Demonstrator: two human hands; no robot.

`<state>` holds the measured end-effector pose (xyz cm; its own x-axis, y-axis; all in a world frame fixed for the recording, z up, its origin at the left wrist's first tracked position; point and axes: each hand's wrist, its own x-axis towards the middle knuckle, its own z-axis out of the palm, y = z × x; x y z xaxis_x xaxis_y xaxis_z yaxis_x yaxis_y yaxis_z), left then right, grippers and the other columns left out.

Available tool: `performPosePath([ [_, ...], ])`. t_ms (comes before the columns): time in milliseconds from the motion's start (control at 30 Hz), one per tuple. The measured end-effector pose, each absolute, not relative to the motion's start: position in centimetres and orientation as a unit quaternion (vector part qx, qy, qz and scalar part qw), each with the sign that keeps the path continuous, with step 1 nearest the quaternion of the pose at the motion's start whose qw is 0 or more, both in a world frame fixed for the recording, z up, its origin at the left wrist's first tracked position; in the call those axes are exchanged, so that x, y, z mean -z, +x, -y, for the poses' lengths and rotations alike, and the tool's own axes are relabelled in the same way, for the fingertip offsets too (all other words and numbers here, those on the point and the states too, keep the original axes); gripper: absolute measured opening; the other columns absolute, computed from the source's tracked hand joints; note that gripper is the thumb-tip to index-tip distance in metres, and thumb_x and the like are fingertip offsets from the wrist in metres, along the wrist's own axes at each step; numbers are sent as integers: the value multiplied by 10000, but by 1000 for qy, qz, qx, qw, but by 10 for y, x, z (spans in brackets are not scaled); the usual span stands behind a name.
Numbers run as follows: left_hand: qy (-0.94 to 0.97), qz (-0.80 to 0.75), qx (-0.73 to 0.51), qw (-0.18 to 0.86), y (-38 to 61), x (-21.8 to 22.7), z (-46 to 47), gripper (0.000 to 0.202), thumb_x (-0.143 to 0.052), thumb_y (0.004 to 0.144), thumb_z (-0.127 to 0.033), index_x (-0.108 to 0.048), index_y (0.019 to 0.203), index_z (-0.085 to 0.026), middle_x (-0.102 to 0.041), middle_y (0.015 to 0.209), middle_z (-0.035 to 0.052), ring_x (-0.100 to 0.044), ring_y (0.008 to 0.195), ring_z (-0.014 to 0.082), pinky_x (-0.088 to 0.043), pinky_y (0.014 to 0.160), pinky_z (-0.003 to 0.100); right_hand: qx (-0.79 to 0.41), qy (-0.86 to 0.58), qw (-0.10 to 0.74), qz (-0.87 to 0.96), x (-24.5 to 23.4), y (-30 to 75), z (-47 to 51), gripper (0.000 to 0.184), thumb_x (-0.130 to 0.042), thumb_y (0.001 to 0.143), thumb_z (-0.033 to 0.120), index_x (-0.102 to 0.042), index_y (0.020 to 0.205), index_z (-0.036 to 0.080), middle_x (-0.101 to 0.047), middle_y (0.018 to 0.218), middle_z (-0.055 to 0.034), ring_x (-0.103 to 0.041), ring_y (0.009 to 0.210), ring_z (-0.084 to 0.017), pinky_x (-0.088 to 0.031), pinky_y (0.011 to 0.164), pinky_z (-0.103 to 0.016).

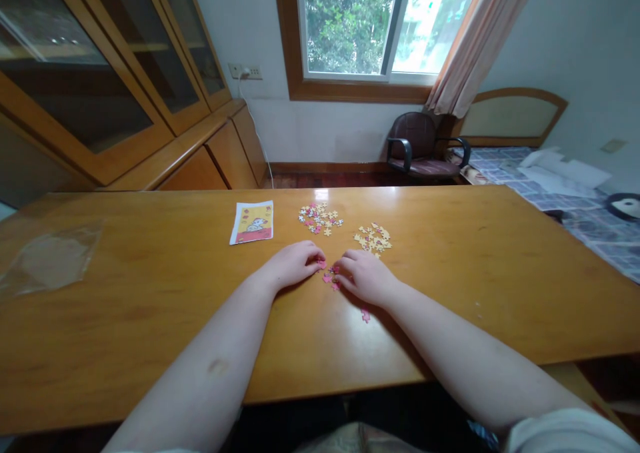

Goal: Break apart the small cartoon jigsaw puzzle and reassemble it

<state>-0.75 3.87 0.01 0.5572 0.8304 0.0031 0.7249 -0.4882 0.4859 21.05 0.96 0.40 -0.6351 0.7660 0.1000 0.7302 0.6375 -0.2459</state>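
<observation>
Both my hands rest on the wooden table near its middle. My left hand has its fingertips on a small pink puzzle piece. My right hand touches a few pink pieces lying between the two hands. One more pink piece lies alone beside my right wrist. Whether either hand pinches a piece is hidden by the curled fingers.
Farther back lie a mixed pile of puzzle pieces, a yellow pile and a reference picture card. A clear plastic bag sits at the left. A chair, wooden cabinets and a bed stand beyond.
</observation>
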Motion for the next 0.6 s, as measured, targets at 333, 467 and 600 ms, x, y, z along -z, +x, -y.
performPosePath([
  [333, 785, -511, -175, 304, 0, 0, -39, 192, -564, 793, -339, -696, 856, -215, -698, 871, 21, -612, 790, 170, -466, 740, 275, -121, -424, 187, 878, -1, 223, -18, 217, -538, 896, 318, -676, 987, 178, -649, 938, -73, -601, 862, -174, -458, 815, -298],
  [467, 739, -513, -210, 383, 7, -2, -35, 201, -590, 770, -334, -684, 874, -191, -699, 824, 19, -610, 733, 157, -474, 703, 267, -113, -412, 259, 866, 2, 225, -18, 206, -582, 867, 302, -670, 1008, 179, -666, 937, -71, -606, 869, -182, -469, 816, -301],
  [600, 728, -501, -224, 411, 12, -2, -33, 198, -627, 734, -344, -638, 826, -169, -643, 725, 7, -579, 676, 143, -461, 641, 253, -115, -371, 260, 884, 6, 224, -18, 222, -601, 860, 333, -684, 1018, 201, -673, 914, -62, -612, 803, -163, -470, 755, -275],
])
